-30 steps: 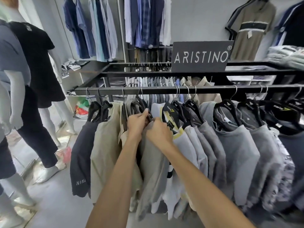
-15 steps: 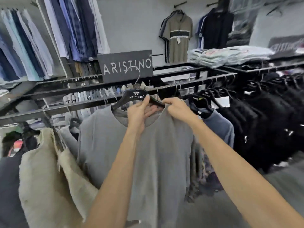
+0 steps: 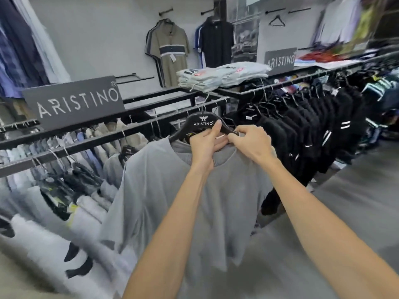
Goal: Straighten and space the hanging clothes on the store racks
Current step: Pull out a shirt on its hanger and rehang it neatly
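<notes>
Centre frame: left hand [image 3: 205,145] grips black hanger [image 3: 203,124] (printed ARISTINO) at collar of grey T-shirt [image 3: 172,190] | right hand [image 3: 252,145] pinches hanger's right arm | black garments [image 3: 302,126] on rack [image 3: 302,78], upper right

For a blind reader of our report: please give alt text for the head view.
Two hands hold a grey T-shirt on a black ARISTINO hanger before a store rack: the left hand grips the hanger's middle, the right hand pinches one arm. Black garments hang at right, under folded pale shirts.
</notes>
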